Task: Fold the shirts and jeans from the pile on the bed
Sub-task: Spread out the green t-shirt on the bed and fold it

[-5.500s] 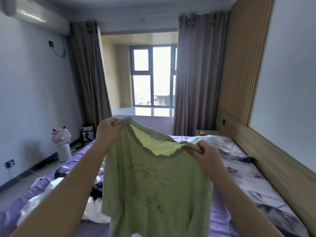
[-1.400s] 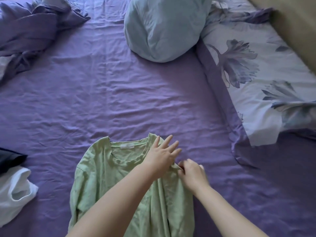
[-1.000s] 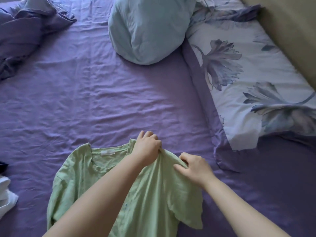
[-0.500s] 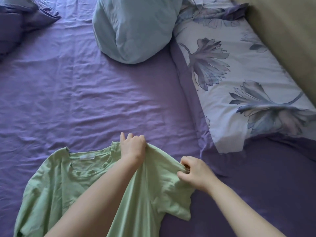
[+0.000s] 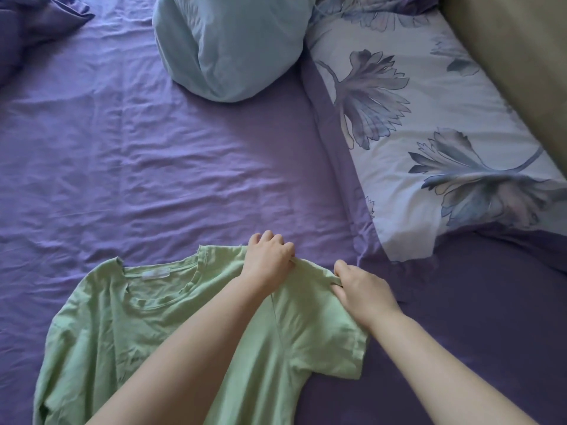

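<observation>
Shirt (image 5: pixel 171 326), pale green, is laid face-down on the purple bed (image 5: pixel 153 167) at the lower centre of the frame, label showing at the collar. Since a second ago its sleeve at lower right has been drawn out flat from a bunched state. The shoulder seam is gripped by the left hand (image 5: pixel 270 259), fingers curled into the cloth, and the sleeve's upper edge is pinched by the right hand (image 5: pixel 362 289). Spreading appears nearly done, so folding can probably begin. A blue pillow (image 5: pixel 230 47) and a floral pillow (image 5: pixel 429 142) lie in the upper frame.
</observation>
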Available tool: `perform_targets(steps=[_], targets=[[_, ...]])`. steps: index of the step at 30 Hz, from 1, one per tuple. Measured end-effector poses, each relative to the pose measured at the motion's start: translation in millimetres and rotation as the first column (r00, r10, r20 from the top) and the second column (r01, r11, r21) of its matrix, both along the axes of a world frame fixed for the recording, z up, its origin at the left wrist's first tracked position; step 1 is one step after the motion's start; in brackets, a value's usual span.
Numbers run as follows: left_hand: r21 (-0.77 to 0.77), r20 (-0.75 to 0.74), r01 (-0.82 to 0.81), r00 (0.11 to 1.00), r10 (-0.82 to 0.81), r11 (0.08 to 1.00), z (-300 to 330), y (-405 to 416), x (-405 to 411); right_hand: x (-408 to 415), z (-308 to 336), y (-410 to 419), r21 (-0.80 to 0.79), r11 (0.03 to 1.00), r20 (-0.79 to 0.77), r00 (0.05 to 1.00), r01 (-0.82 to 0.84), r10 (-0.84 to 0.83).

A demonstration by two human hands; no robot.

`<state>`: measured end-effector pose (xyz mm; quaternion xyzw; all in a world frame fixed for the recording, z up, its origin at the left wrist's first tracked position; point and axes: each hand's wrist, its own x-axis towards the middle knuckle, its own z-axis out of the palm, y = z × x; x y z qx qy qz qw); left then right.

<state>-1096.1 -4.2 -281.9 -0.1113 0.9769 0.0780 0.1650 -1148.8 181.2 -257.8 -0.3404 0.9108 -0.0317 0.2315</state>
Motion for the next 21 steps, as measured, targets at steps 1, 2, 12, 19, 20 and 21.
perform_targets(steps=[1, 2, 12, 19, 20, 21], targets=[[-0.008, -0.034, -0.012, 0.999, 0.012, 1.0, -0.7, 2.7, -0.9, 0.1, 0.7, -0.2, 0.059, 0.998, -0.084, 0.996, -0.009, 0.014], [-0.015, -0.064, -0.02, 0.998, 0.019, 1.0, -2.4, 5.8, -1.2, 0.1, -0.4, -0.7, 0.065, 0.998, -0.184, 0.983, -0.014, 0.026], [0.011, 0.005, -0.185, 0.983, 0.185, 0.983, -5.1, -13.5, 31.0, 36.5, -26.5, -40.5, -0.081, 0.933, -0.37, 0.879, -0.352, 0.3], [-0.052, 0.106, -0.267, 0.957, 0.271, 0.962, 5.7, -60.2, 100.3, 80.3, -35.5, -94.9, -0.043, 0.906, -0.148, 0.899, -0.422, 0.412], [-0.054, 0.122, -0.285, 0.949, 0.29, 0.957, 6.3, -67.4, 112.2, 85.3, -36.0, -103.6, -0.036, 0.907, -0.133, 0.902, -0.419, 0.411], [-0.06, 0.135, -0.306, 0.941, 0.311, 0.95, 6.0, -75.2, 124.3, 89.2, -34.5, -113.0, -0.013, 0.911, -0.103, 0.907, -0.412, 0.409]])
